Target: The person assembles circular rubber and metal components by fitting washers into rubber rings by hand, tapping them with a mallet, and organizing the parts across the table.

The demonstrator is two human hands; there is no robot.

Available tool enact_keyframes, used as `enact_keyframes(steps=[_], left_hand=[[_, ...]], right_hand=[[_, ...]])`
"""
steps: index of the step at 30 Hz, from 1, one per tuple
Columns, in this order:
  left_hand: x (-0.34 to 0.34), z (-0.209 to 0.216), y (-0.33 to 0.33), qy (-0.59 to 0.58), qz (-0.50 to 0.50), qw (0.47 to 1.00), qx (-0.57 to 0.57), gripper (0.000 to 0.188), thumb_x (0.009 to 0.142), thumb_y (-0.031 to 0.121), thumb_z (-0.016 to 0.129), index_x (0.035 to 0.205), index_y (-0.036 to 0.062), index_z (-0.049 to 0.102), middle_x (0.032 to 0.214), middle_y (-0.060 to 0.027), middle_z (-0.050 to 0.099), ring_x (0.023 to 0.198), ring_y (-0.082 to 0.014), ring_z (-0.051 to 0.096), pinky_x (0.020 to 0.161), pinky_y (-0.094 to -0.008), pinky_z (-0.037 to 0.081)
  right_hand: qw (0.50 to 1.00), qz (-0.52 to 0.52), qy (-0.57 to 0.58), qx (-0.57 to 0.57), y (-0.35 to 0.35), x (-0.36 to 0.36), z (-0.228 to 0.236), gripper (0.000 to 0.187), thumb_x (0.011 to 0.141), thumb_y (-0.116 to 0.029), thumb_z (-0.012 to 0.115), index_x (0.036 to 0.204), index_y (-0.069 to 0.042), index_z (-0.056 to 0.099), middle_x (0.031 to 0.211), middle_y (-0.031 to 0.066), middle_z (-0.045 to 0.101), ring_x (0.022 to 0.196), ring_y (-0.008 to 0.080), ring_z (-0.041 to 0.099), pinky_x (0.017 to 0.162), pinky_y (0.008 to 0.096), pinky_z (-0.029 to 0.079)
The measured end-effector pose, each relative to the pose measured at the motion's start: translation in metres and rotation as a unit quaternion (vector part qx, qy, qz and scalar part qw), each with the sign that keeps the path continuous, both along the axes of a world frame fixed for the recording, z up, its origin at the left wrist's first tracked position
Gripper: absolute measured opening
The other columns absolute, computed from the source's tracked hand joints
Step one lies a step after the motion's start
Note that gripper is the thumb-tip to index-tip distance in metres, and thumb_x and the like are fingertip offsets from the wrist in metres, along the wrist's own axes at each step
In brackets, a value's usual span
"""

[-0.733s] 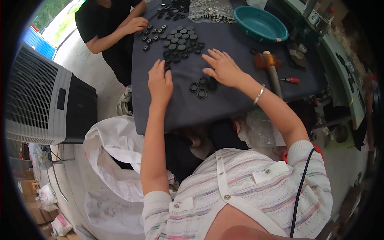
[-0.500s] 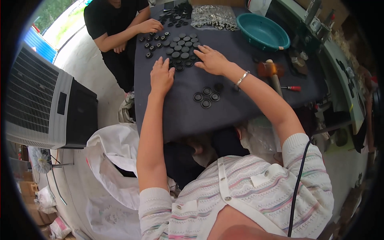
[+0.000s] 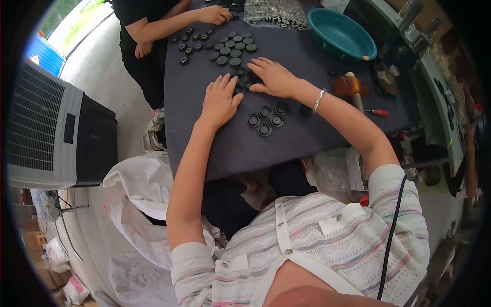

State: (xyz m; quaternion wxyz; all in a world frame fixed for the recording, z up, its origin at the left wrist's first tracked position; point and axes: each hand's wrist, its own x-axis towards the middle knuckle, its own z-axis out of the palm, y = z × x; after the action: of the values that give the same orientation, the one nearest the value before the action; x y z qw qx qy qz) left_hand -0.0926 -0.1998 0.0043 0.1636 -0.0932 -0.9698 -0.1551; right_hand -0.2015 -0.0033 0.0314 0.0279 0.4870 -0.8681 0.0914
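Observation:
My left hand [image 3: 221, 102] rests palm down on the dark cloth-covered table [image 3: 199, 148], fingers stretched forward. Facing it, my right hand [image 3: 276, 79] wears a silver bracelet, its fingers spread and its tips at some round black pieces. Between both hands lie several black ring-shaped pieces [image 3: 240, 72], some partly hidden under my fingers. Just beyond them sits a group of flat-topped dark grey discs [image 3: 225, 50]. Nearer me, to the right, is a small cluster of black cup-like rings [image 3: 264, 112] showing their hollow sides.
Across the table's left corner, a co-worker's hand [image 3: 215, 15] is over black parts, near small black pieces with metal centres [image 3: 189, 45]. Farther back are a clear bag of metal parts [image 3: 276, 13] and a green basin [image 3: 340, 38]. A mallet [image 3: 356, 97] and red-handled screwdriver [image 3: 377, 112] lie right.
Both my hands have drawn nearer me, bringing several black rings away from the grey discs. My left hand has also shifted right, and the co-worker's hand has moved right.

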Motion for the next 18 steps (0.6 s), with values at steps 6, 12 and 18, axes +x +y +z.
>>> enact_keyframes(steps=[6,12,18], left_hand=[[0.002,0.001,0.003,0.049,0.033,0.998,-0.005,0.052,0.082,0.029,0.063,0.128,0.0071,0.053,0.131,-0.0145,0.052,0.125,-0.0306,0.044,0.103,-0.0456,0.033],[0.003,0.014,-0.002,0.093,0.027,0.995,-0.037,0.049,0.076,0.032,0.068,0.118,0.0071,0.062,0.116,-0.0098,0.060,0.106,-0.0264,0.053,0.086,-0.0401,0.040],[-0.006,0.013,0.003,0.130,0.015,0.991,-0.014,0.057,0.070,0.040,0.073,0.116,0.0080,0.063,0.110,-0.0093,0.061,0.103,-0.0267,0.053,0.081,-0.0384,0.045]], right_hand=[[0.999,0.010,0.046,-0.016,-0.015,0.008,-0.002,0.074,0.081,-0.058,0.059,0.135,-0.009,0.046,0.140,0.0197,0.040,0.133,0.0374,0.032,0.105,0.0503,0.030],[0.993,0.024,0.089,-0.067,-0.015,0.004,-0.005,0.061,0.080,-0.055,0.061,0.123,-0.012,0.059,0.128,0.0133,0.050,0.118,0.0307,0.044,0.097,0.0478,0.036],[0.992,0.012,0.068,-0.102,-0.019,0.003,-0.009,0.043,0.079,-0.040,0.065,0.112,-0.013,0.064,0.116,0.0099,0.056,0.110,0.0281,0.047,0.091,0.0444,0.039]])
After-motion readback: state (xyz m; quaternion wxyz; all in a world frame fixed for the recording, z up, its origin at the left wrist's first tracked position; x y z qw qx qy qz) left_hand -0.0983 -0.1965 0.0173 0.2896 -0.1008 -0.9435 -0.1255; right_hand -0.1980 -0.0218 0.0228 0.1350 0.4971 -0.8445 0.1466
